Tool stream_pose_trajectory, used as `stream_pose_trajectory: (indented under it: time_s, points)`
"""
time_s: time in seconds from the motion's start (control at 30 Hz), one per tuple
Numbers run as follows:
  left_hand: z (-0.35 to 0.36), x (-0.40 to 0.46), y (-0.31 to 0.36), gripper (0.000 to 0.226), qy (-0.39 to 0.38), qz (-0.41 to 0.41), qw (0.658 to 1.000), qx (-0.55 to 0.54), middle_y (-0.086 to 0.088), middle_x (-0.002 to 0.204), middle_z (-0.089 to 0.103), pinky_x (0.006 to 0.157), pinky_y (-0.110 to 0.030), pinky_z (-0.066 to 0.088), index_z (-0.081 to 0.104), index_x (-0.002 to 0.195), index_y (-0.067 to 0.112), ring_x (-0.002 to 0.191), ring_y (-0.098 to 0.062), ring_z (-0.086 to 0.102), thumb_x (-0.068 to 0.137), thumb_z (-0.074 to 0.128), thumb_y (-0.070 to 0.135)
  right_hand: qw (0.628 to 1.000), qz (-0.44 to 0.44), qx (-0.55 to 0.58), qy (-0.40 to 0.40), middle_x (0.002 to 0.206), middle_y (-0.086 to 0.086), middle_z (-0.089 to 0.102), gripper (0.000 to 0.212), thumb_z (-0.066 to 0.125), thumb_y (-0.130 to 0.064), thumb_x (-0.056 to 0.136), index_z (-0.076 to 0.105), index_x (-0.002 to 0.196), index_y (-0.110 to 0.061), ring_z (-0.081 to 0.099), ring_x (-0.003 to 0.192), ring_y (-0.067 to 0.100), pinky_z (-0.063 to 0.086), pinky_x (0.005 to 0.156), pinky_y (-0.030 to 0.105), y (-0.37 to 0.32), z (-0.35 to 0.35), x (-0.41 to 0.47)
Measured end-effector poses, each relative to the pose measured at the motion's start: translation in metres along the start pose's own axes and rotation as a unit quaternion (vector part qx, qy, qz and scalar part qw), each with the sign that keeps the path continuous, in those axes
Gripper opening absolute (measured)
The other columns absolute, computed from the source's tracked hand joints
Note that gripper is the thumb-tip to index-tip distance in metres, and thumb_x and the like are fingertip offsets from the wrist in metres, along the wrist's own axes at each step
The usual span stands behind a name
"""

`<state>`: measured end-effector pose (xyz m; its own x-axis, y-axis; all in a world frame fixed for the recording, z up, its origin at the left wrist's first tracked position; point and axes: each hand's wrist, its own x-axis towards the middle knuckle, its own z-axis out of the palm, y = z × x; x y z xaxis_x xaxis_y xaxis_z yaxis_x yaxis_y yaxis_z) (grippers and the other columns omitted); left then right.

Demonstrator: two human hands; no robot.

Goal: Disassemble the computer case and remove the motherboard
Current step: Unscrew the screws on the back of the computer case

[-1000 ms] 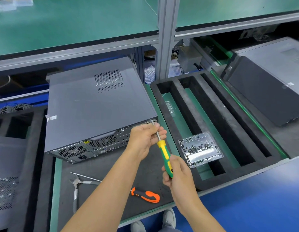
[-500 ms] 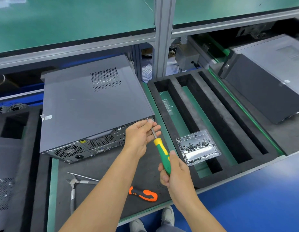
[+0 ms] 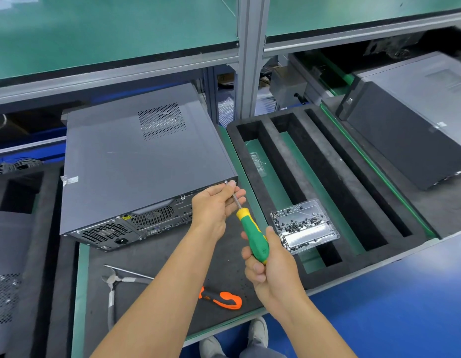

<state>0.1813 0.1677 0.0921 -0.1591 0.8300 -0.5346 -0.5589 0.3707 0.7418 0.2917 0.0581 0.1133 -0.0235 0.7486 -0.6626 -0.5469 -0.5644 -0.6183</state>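
A grey computer case (image 3: 136,164) lies flat on the black mat, its rear panel with fans and ports facing me. My right hand (image 3: 272,267) grips the green and yellow handle of a screwdriver (image 3: 252,235). Its tip sits on a screw (image 3: 226,182) at the case's rear right top corner. My left hand (image 3: 215,205) pinches the metal shaft just behind the tip, fingers against the case edge. The lid is on, so the motherboard is hidden.
A clear tray of screws (image 3: 305,226) sits in the black foam slotted holder (image 3: 325,182) to the right. An orange-handled tool (image 3: 221,299) and pliers (image 3: 113,282) lie on the mat near me. Another case (image 3: 410,140) stands at far right.
The screwdriver tip has moved up from near the rear panel onto the corner screw, and both hands have risen with it. The case has not moved.
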Motion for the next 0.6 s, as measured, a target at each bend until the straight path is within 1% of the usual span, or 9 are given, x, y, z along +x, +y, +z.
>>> stream_pose_trajectory:
  time_s: [0.1,0.2,0.23,0.27,0.37,0.43,0.47,0.53,0.6]
  points:
    - [0.0,-0.002,-0.001,0.018,0.007,-0.002,1.0,-0.007,-0.015,0.08,0.073,0.061,-0.029,0.058,0.068,0.094,-0.007,0.08,-0.029,0.074,0.084,0.074,0.006,0.988,-0.081,-0.123,0.043,0.067,0.004,0.062,0.037,0.045,-0.043,0.1,0.067,0.098,-0.012,0.042,0.045,0.011,0.033,0.041,0.021,0.001,0.001,-0.002]
    - [0.002,-0.004,-0.001,0.019,0.003,-0.003,1.0,-0.011,-0.015,0.079,0.073,0.06,-0.029,0.058,0.068,0.094,-0.008,0.079,-0.029,0.074,0.083,0.075,0.006,0.897,-0.262,-0.339,0.111,0.084,-0.01,0.065,0.01,0.061,-0.046,0.089,0.059,0.09,-0.037,0.057,0.065,0.006,0.043,0.056,0.019,0.008,-0.003,-0.003]
    - [0.003,-0.003,0.0,0.019,0.005,-0.004,1.0,-0.015,-0.016,0.08,0.073,0.06,-0.029,0.058,0.067,0.095,-0.009,0.078,-0.029,0.074,0.084,0.074,0.005,0.871,-0.298,-0.372,0.118,0.089,-0.014,0.063,0.013,0.065,-0.047,0.085,0.056,0.092,-0.04,0.059,0.075,0.005,0.045,0.062,0.018,0.01,-0.005,-0.003]
    - [0.004,-0.003,0.0,0.018,0.009,-0.007,1.0,-0.022,-0.018,0.08,0.073,0.06,-0.029,0.058,0.066,0.096,-0.01,0.078,-0.03,0.074,0.085,0.072,0.003,0.871,-0.303,-0.369,0.112,0.091,-0.017,0.062,0.018,0.068,-0.048,0.083,0.055,0.093,-0.041,0.059,0.079,0.004,0.046,0.066,0.018,0.011,-0.004,-0.003]
    - [0.004,-0.001,0.002,0.014,0.004,-0.014,0.999,-0.039,-0.021,0.08,0.072,0.06,-0.03,0.059,0.062,0.097,-0.013,0.078,-0.032,0.074,0.088,0.066,-0.003,0.985,-0.117,-0.121,0.027,0.081,-0.009,0.065,0.034,0.06,-0.059,0.085,0.059,0.103,-0.031,0.055,0.063,0.012,0.049,0.063,0.027,0.005,0.004,-0.008]
    - [0.002,-0.001,0.0,0.012,-0.008,-0.016,0.999,-0.046,-0.022,0.081,0.073,0.06,-0.031,0.059,0.061,0.097,-0.013,0.079,-0.033,0.073,0.091,0.061,-0.003,0.999,0.029,0.015,-0.027,0.081,0.01,0.068,0.048,0.046,-0.058,0.095,0.062,0.113,-0.016,0.048,0.052,0.014,0.046,0.051,0.026,0.004,0.004,-0.011]
    - [0.001,0.0,0.0,0.012,-0.013,-0.016,0.999,-0.05,-0.022,0.082,0.073,0.06,-0.031,0.059,0.061,0.097,-0.012,0.081,-0.034,0.073,0.092,0.06,-0.002,0.997,0.054,0.027,-0.039,0.082,0.016,0.068,0.05,0.043,-0.053,0.098,0.063,0.115,-0.01,0.046,0.049,0.013,0.043,0.047,0.023,0.006,0.001,-0.011]
    - [0.0,0.0,-0.001,0.013,-0.019,-0.016,0.998,-0.052,-0.023,0.085,0.073,0.062,-0.031,0.059,0.062,0.098,-0.011,0.083,-0.034,0.073,0.094,0.058,0.001,0.999,0.031,-0.01,-0.023,0.081,0.014,0.069,0.042,0.046,-0.042,0.101,0.066,0.111,-0.006,0.046,0.048,0.011,0.042,0.046,0.022,0.009,-0.001,-0.009]
    - [0.0,-0.002,-0.003,0.015,-0.023,-0.016,0.999,-0.04,-0.021,0.083,0.073,0.062,-0.031,0.059,0.062,0.097,-0.01,0.083,-0.034,0.073,0.093,0.062,0.004,0.994,-0.064,-0.084,0.018,0.079,0.006,0.068,0.027,0.056,-0.035,0.098,0.067,0.105,-0.011,0.05,0.053,0.011,0.047,0.053,0.025,0.009,-0.003,-0.004]
